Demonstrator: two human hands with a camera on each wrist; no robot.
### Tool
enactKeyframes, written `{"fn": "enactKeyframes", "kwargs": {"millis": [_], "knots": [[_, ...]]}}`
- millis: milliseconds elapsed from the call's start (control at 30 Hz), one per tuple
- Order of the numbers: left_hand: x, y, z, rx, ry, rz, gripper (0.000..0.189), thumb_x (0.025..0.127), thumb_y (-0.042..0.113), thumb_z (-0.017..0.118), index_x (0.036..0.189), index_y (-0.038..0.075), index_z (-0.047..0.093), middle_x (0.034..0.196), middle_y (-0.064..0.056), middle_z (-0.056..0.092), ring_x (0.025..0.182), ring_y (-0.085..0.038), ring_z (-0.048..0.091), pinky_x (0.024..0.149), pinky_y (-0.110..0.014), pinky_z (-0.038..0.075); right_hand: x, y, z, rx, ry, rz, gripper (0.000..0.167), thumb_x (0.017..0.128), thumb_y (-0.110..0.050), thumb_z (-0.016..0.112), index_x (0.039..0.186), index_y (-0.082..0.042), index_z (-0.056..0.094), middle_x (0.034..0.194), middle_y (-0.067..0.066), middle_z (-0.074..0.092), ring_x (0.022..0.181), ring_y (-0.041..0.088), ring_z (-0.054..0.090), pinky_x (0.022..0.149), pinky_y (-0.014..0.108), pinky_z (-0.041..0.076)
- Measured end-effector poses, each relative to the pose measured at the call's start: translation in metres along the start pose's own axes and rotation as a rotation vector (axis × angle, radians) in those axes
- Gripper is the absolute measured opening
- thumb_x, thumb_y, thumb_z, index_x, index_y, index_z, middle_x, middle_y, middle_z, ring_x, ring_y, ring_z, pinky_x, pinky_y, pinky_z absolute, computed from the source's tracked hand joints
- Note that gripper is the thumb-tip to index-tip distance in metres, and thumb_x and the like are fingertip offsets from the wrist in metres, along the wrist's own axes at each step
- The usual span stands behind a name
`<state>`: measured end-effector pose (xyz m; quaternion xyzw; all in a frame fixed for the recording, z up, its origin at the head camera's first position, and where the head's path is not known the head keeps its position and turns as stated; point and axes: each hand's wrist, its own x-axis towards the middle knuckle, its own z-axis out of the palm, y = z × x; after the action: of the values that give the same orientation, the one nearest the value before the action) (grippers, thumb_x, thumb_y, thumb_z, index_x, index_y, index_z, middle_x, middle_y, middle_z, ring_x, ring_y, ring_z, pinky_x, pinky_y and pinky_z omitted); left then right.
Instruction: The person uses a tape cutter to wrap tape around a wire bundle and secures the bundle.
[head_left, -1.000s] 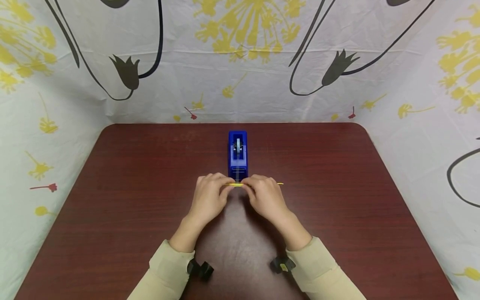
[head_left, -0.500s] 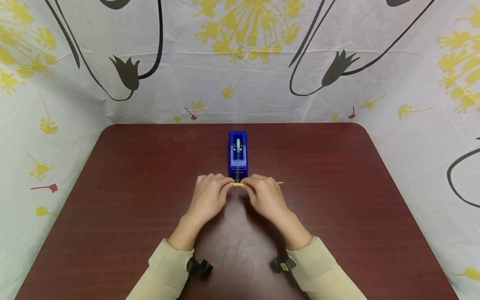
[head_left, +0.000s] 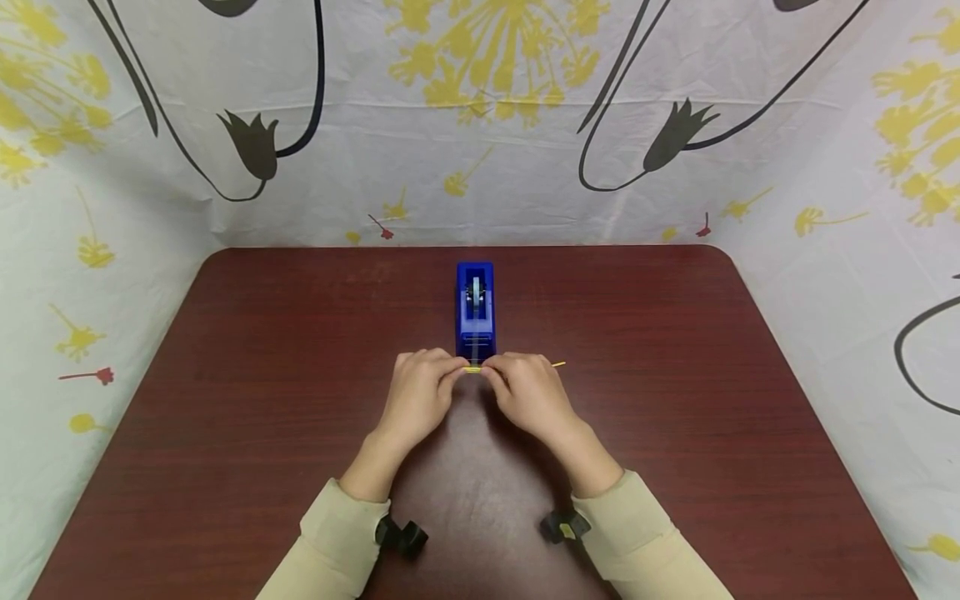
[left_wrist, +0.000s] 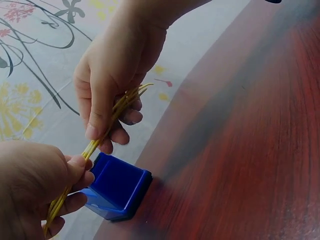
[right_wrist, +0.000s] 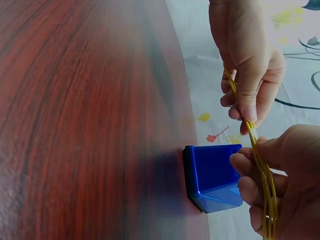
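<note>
Both hands pinch a bundle of thin yellow strands [right_wrist: 270,200] just in front of a blue tape dispenser [head_left: 476,337]. My left hand [head_left: 420,396] grips its left part between thumb and fingers. The right part is in the thumb and fingertips of my right hand [head_left: 531,396], with loose ends poking out past the knuckles. A short stretch of the strands shows between the two thumbs, with a pale, shiny patch on it in the right wrist view. Clear tape runs from the roll [head_left: 476,292] toward the dispenser's front edge, right at the bundle.
The dark red wooden table [head_left: 300,333] spreads out on both sides of the hands. A white cloth with printed flowers [head_left: 510,200] hangs behind the table and along its sides. Black wrist straps [head_left: 564,527] sit at both cuffs.
Both hands stay in nearly the same place in front of the dispenser. The yellow strands turn slightly in the fingers, their right end tipping a little and less showing at the left thumb.
</note>
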<state>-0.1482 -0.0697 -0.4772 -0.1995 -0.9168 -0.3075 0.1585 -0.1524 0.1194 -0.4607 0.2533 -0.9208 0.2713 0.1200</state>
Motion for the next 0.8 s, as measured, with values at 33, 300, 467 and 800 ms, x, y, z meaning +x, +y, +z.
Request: {"fn": "enactKeyframes", "kwargs": {"millis": [33, 300, 467, 800], "knots": [[-0.0001, -0.0004, 0.0007, 0.001, 0.004, 0.000, 0.012, 0.092, 0.010, 0.075, 0.102, 0.008, 0.081, 0.087, 0.000, 0.073, 0.078, -0.020, 0.066, 0.080, -0.044, 0.046, 0.0002, 0.0000, 0.0001, -0.007, -0.002, -0.001, 0.009, 0.094, -0.010, 0.071, 0.094, -0.006, 0.079, 0.085, 0.004, 0.073, 0.073, 0.021, 0.070, 0.072, 0.043, 0.056], [-0.0001, 0.0022, 0.0007, 0.007, -0.003, -0.012, 0.011, 0.094, 0.015, 0.073, 0.101, 0.009, 0.080, 0.088, 0.000, 0.073, 0.078, -0.020, 0.066, 0.081, -0.045, 0.046, 0.0008, 0.0021, 0.0025, -0.002, 0.014, 0.022, 0.007, 0.093, -0.013, 0.075, 0.091, -0.009, 0.080, 0.078, 0.001, 0.071, 0.064, 0.016, 0.063, 0.069, 0.045, 0.052], [0.0011, 0.0033, -0.0011, 0.022, -0.022, -0.020, 0.012, 0.096, 0.016, 0.071, 0.104, 0.010, 0.078, 0.091, -0.002, 0.073, 0.080, -0.021, 0.066, 0.082, -0.046, 0.045, 0.0009, 0.0028, 0.0037, -0.002, 0.033, 0.030, 0.006, 0.091, -0.014, 0.076, 0.091, -0.010, 0.081, 0.077, 0.000, 0.070, 0.062, 0.015, 0.062, 0.065, 0.042, 0.049], [0.0030, 0.0031, -0.0026, 0.093, -0.071, -0.027, 0.018, 0.101, 0.021, 0.064, 0.105, 0.011, 0.078, 0.094, -0.002, 0.073, 0.085, -0.023, 0.066, 0.084, -0.046, 0.042, 0.0013, 0.0025, 0.0059, -0.057, 0.101, -0.031, 0.005, 0.090, -0.013, 0.078, 0.090, -0.010, 0.081, 0.077, 0.000, 0.071, 0.067, 0.018, 0.065, 0.062, 0.038, 0.044]]}}
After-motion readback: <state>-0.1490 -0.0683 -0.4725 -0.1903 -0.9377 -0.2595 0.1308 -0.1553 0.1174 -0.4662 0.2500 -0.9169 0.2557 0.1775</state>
